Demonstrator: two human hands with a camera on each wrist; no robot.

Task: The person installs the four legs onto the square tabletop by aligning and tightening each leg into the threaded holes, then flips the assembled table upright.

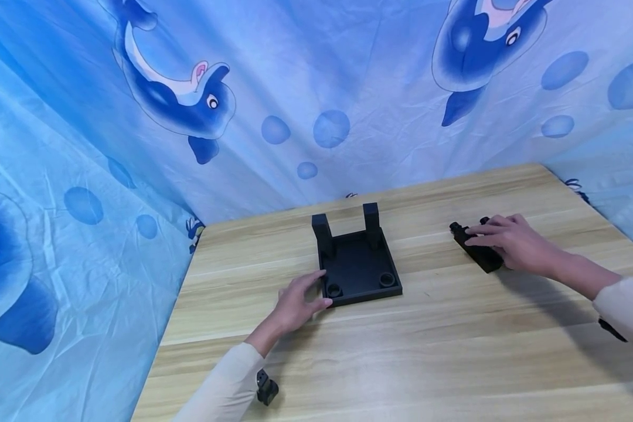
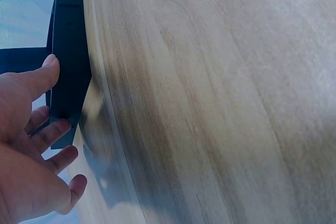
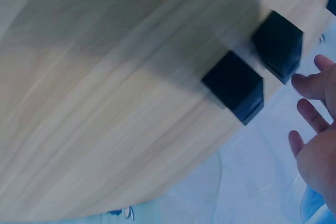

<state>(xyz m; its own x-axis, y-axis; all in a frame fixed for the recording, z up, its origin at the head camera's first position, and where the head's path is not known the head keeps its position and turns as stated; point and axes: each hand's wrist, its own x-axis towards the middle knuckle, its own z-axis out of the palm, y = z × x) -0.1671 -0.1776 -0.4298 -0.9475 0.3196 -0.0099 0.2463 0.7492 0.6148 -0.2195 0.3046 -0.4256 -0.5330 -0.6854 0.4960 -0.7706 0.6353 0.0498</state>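
A black square base (image 1: pixel 356 266) with a raised rim, two upright posts and two round rings lies on the wooden table. My left hand (image 1: pixel 293 303) is at its near left corner, the thumb touching the front wall and the other fingers spread; the left wrist view shows this hand (image 2: pixel 31 140) against the dark wall (image 2: pixel 71 51). Over on the right, my right hand (image 1: pixel 517 245) hovers over black blocks (image 1: pixel 477 251) with round knobs at their far ends. In the right wrist view two blocks (image 3: pixel 233 87) lie side by side, beside the loosely extended fingers of this hand (image 3: pixel 317 145).
The wooden table (image 1: pixel 401 363) ends at a blue curtain (image 1: pixel 295 88) printed with dolphins and bubbles, behind and on the left. A small black device (image 1: pixel 266 388) is at the left sleeve. Dark shadows fall below both hands.
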